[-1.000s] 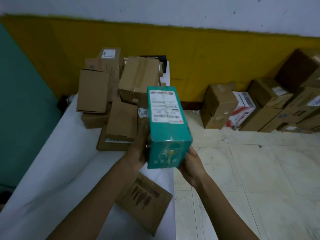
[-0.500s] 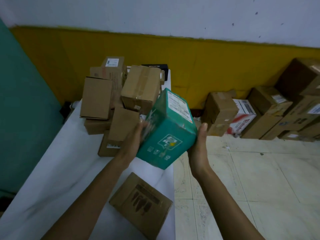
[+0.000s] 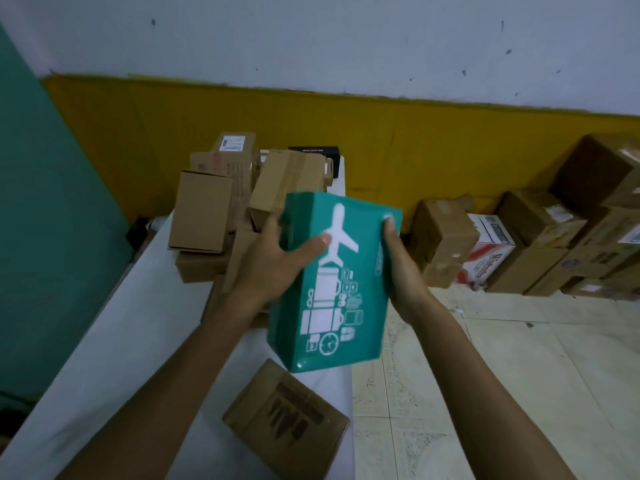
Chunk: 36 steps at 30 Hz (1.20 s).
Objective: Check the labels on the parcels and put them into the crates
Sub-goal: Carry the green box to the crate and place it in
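A teal parcel [image 3: 349, 282] printed with a white airplane and luggage icons is held up in front of me, above the table's right edge. My left hand [image 3: 273, 261] grips its left side, thumb across the printed face. My right hand [image 3: 398, 265] grips the right side, fingers wrapped over the edge. The shipping label is not visible on the face turned toward me. No crate is in view.
Several brown cardboard parcels [image 3: 204, 213] are piled at the far end of the white-covered table [image 3: 114, 358]. A flat brown box [image 3: 287, 420] lies near me on it. More cartons [image 3: 446, 240] line the yellow wall on the tiled floor at right.
Both hands have turned the teal parcel over: the labelled face showed a second ago, then it tilted, and now the airplane-printed face points at me. My view has dropped slightly.
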{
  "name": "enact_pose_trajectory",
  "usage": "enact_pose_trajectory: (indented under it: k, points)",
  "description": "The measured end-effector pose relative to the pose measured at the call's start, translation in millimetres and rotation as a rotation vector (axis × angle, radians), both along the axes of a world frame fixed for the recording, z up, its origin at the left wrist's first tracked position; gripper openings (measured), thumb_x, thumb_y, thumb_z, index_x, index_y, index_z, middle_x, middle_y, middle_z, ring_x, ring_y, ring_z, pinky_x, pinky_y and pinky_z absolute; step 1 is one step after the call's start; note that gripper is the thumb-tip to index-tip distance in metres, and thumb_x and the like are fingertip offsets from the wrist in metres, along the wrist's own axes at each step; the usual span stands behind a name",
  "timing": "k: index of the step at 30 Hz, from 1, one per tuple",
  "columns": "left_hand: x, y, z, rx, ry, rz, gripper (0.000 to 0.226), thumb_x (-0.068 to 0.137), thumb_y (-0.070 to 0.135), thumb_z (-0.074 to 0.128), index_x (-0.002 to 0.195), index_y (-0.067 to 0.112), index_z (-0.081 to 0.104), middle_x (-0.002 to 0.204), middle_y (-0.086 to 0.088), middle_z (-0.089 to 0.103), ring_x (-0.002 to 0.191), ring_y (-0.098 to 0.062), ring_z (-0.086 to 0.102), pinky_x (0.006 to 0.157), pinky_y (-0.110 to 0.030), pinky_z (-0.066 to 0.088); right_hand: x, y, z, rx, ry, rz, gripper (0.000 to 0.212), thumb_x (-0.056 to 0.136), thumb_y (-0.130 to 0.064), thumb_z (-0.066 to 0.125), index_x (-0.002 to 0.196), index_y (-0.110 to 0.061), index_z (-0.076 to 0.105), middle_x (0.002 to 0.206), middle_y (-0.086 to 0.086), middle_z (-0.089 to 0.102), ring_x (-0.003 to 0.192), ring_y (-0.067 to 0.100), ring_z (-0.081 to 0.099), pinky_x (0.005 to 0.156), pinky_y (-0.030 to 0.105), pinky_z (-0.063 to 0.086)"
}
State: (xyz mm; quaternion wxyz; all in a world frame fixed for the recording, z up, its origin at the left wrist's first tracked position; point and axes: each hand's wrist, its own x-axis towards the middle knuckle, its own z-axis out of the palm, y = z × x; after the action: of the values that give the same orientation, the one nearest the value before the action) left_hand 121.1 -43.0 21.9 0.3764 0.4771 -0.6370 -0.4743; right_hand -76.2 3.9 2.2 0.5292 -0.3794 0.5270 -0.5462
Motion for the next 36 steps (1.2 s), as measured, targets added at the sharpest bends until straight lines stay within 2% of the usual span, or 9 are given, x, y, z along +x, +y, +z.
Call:
enact_pose_trajectory:
  k: [3,6,10,14,20,25,29,31,36]
  points:
    - [5.8,-16.7,-1.2,0.228,0.195,-0.038,0.058,0.074,0.056,0.069,0.12,0.023,0.061,0.099,-0.001,0.074,0.083,-0.016,0.072,0.074,-0.031,0.056,-2.3,9.7,-9.7,0.025,-0.208,0.206,0.056,0.083,-0.062,0.054,0.123,-0.024,0.06,0.118,0.008,0.068,0.104,0.028,0.067,0.081,0.04,0.056]
    - [14.5,-23.5,-13.4,0.278,0.219,0.044,0.031,0.093,0.036,0.056,0.117,0.017,0.064,0.087,0.006,0.075,0.073,-0.008,0.069,0.066,-0.022,0.055,7.4,12.6,-12.2,0.04,-0.042,0.11,0.064,0.081,-0.054,0.064,0.135,-0.026,0.046,0.122,0.002,0.065,0.106,0.026,0.067,0.078,0.04,0.057]
    - [8.3,-1.0,-38.5,0.19,0.072,-0.099,0.058,0.093,0.03,0.058,0.143,0.037,0.03,0.126,0.003,0.057,0.097,-0.011,0.067,0.071,-0.03,0.058,44.4,10.3,-11.3,0.037,0.151,-0.363,0.078,0.078,-0.039,0.075,0.14,-0.028,0.03,0.13,0.002,0.053,0.097,0.017,0.068,0.077,0.034,0.06]
    - [4.1,16.1,-50.4,0.211,0.037,-0.328,0.101,0.071,0.055,0.073,0.148,0.043,0.01,0.151,-0.001,0.029,0.128,-0.025,0.047,0.096,-0.05,0.05,63.5,13.3,-3.3,-0.068,0.167,-0.33,0.064,0.083,-0.037,0.071,0.137,-0.03,0.035,0.126,-0.008,0.058,0.094,0.007,0.068,0.072,0.026,0.06]
    - [28.8,5.8,-35.1,0.239,0.472,-0.199,0.056,0.077,0.033,0.066,0.13,0.036,0.048,0.118,-0.001,0.068,0.094,-0.019,0.07,0.066,-0.026,0.057,72.5,21.1,7.8,-0.054,0.027,-0.112,0.052,0.087,-0.025,0.067,0.135,-0.028,0.047,0.12,-0.003,0.064,0.094,0.01,0.07,0.066,0.023,0.056]
    - [38.5,0.0,-25.9,0.094,0.503,-0.171,0.056,0.067,0.047,0.065,0.122,0.043,0.052,0.119,0.005,0.067,0.103,-0.023,0.067,0.077,-0.036,0.057,88.5,32.1,6.6,0.156,0.06,0.074,0.045,0.069,-0.072,0.062,0.107,-0.057,0.043,0.116,-0.023,0.055,0.115,0.01,0.051,0.096,0.052,0.042]
    - [35.6,5.6,-22.2,0.022,0.539,-0.208,0.068,0.068,0.039,0.062,0.133,0.031,0.04,0.114,0.01,0.068,0.101,-0.021,0.068,0.071,-0.027,0.057,92.8,38.1,-0.9,0.129,-0.139,0.131,0.076,0.049,-0.076,0.071,0.115,-0.048,0.047,0.122,-0.009,0.059,0.123,0.018,0.051,0.102,0.056,0.039]
    - [34.8,10.1,-20.5,0.027,0.531,-0.226,0.066,0.069,0.039,0.061,0.131,0.03,0.04,0.113,0.013,0.068,0.1,-0.018,0.068,0.071,-0.025,0.057,93.1,38.7,-2.7,0.027,-0.136,0.097,0.087,0.054,-0.069,0.074,0.129,-0.037,0.047,0.118,-0.005,0.066,0.114,0.016,0.061,0.102,0.047,0.044]
    - [28.6,21.1,-17.4,0.118,0.455,-0.27,0.058,0.077,0.033,0.072,0.128,0.03,0.045,0.111,0.008,0.068,0.097,-0.009,0.068,0.069,-0.018,0.054,88.5,42.3,-3.5,-0.143,-0.172,-0.027,0.063,0.084,-0.037,0.056,0.142,-0.018,0.04,0.132,0.011,0.058,0.121,0.029,0.056,0.102,0.045,0.047]
